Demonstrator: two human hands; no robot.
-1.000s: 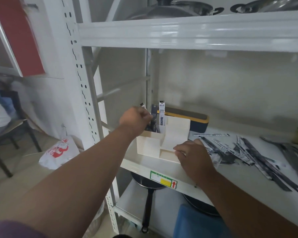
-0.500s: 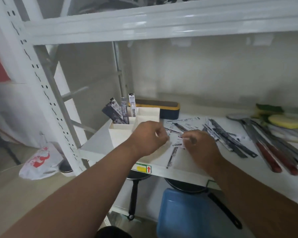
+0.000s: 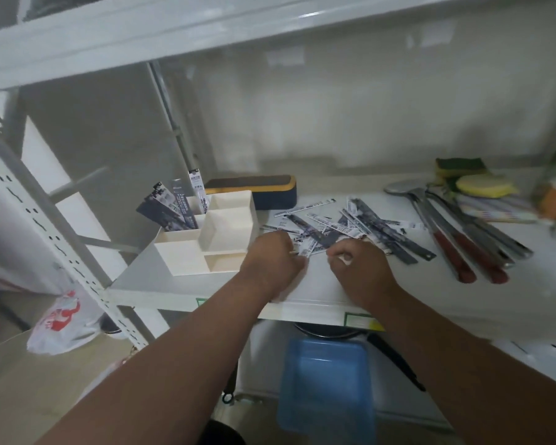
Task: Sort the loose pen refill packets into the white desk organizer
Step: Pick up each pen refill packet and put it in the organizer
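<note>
The white desk organizer (image 3: 187, 252) stands at the left end of the shelf, with several dark and white pen refill packets (image 3: 174, 208) upright in its back left compartment. Loose pen refill packets (image 3: 360, 224) lie scattered on the shelf to its right. My left hand (image 3: 270, 260) is curled at the near left edge of the pile, fingertips pinched on the end of a white packet (image 3: 313, 250). My right hand (image 3: 361, 268) is curled beside it, pinching a white packet end at the pile's near edge. The hands are a few centimetres apart.
A dark eraser block with a yellow rim (image 3: 260, 189) lies behind the organizer. Knives and spoons with red handles (image 3: 456, 239) lie right of the pile, sponges (image 3: 475, 181) behind them. A blue stool (image 3: 328, 383) and pans sit below the shelf (image 3: 302, 303).
My left hand left the organizer, where it had placed packets, and came right to the loose pile beside my right hand. The view swung right and down.
</note>
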